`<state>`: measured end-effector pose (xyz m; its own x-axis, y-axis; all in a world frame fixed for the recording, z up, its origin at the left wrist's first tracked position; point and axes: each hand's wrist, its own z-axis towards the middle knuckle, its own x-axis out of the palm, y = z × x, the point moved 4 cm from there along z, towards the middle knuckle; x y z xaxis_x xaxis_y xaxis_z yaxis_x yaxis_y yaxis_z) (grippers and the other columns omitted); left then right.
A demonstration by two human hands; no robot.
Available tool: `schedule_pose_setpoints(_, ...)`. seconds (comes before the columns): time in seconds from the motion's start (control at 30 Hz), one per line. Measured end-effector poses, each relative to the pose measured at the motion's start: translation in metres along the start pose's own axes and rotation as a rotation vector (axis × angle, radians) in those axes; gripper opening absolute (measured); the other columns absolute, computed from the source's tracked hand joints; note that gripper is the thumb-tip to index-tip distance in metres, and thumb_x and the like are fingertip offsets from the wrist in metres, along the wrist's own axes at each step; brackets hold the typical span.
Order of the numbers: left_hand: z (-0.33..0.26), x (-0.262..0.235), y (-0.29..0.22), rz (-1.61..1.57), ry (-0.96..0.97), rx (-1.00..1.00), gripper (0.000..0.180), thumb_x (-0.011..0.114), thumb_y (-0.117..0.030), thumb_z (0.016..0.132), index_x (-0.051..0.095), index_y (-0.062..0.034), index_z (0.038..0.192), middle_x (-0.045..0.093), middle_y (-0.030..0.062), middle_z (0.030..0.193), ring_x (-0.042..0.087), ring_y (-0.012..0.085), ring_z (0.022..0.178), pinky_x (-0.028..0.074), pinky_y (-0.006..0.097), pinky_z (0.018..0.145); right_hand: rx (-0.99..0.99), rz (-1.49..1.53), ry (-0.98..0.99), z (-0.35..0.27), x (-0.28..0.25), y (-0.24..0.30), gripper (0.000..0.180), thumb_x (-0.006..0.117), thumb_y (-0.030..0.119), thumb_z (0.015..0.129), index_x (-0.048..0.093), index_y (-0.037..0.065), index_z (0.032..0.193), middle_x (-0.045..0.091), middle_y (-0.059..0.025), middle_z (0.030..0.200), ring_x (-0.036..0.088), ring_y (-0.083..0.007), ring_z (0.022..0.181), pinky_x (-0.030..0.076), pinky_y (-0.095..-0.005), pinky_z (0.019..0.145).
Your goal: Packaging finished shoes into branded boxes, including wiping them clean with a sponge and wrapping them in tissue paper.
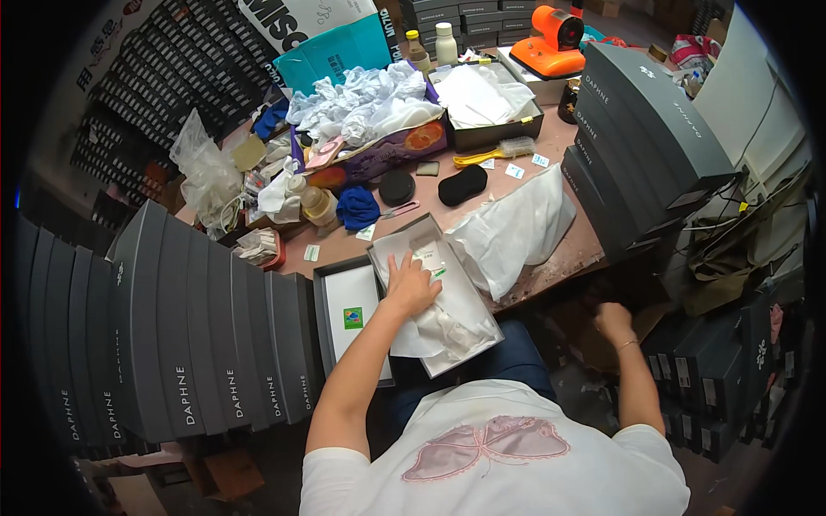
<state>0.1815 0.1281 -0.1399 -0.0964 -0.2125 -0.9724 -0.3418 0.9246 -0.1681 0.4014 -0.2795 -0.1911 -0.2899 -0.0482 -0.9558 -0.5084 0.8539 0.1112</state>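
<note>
An open grey shoe box [492,331] lined with white tissue paper [394,249] sits tilted at the table's front edge, partly over my lap. My left hand [411,288] rests inside it with fingers spread on the paper. By those fingertips lies a small white slip with green print [438,272]. Crumpled white wrapping [452,333] fills the box's near end; what it covers is hidden. Left of the box is a lid [322,303], white inside with a green square sticker [353,318]. Low at the right, away from the table, my right hand [615,323] is closed; anything inside it is hidden.
Tall stacks of dark shoe boxes stand at left [198,335] and right [641,146]. A white cloth-like sheet [516,228] lies right of the open box. Behind are a black sponge [462,185], a yellow brush [495,153], a carton of crumpled paper [387,155] and an orange device [551,47].
</note>
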Motion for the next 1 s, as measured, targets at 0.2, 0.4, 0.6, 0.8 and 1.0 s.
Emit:
schedule_pose_setpoints(0.2,-0.026,-0.064,-0.007,-0.508,-0.274,0.158,0.017,0.062,-0.021,0.082,0.07,-0.0081,0.089,0.064,0.0131,0.097,0.055,0.029,0.106,0.028,0.057,0.106,0.351,-0.16,0.085,0.008,0.031,-0.12,0.02,0.057,0.014,0.087,0.069,-0.002,0.088,0.068,-0.023,0.097,0.065,-0.0391,0.097,0.053,-0.0462,0.083)
schedule_pose_setpoints(0.4,-0.126,-0.069,-0.032,-0.064,0.1,0.339,0.021,0.066,-0.024,0.08,0.07,-0.0047,0.085,0.062,0.0087,0.09,0.053,0.0267,0.096,0.037,0.043,0.09,-0.403,0.551,-0.136,-0.007,-0.072,0.108,0.015,0.065,0.014,0.083,0.065,0.0,0.087,0.066,-0.019,0.083,0.064,-0.0367,0.08,0.05,-0.0407,0.069)
schedule_pose_setpoints(0.6,-0.128,-0.018,-0.066,0.155,0.164,0.341,0.038,0.055,-0.033,0.087,0.069,-0.0021,0.07,0.064,0.0131,0.076,0.058,0.027,0.082,0.039,0.041,0.083,-0.957,0.457,-0.267,-0.031,-0.097,0.271,0.044,0.07,0.017,0.08,0.057,0.006,0.12,0.055,-0.0153,0.123,0.052,-0.0326,0.113,0.04,-0.0415,0.096)
schedule_pose_setpoints(0.8,-0.098,-0.01,-0.068,-0.033,0.567,0.214,0.033,0.05,-0.029,0.088,0.068,-0.0021,0.081,0.067,0.02,0.084,0.065,0.0335,0.088,0.051,0.045,0.073,-0.705,0.215,-0.644,0.04,-0.115,0.303,0.053,0.07,0.02,0.079,0.053,0.01,0.128,0.05,-0.0166,0.127,0.048,-0.0347,0.118,0.031,-0.0491,0.103)
schedule_pose_setpoints(1.0,-0.094,-0.074,-0.044,-1.018,-0.173,-0.068,0.029,0.055,-0.025,0.094,0.066,0.0006,0.104,0.068,0.0138,0.099,0.065,0.0228,0.092,0.05,0.033,0.084,-0.634,0.505,-0.603,0.085,-0.13,0.253,0.015,0.06,0.01,0.079,0.067,0.01,0.092,0.063,-0.0102,0.084,0.061,-0.0276,0.082,0.044,-0.0389,0.084)
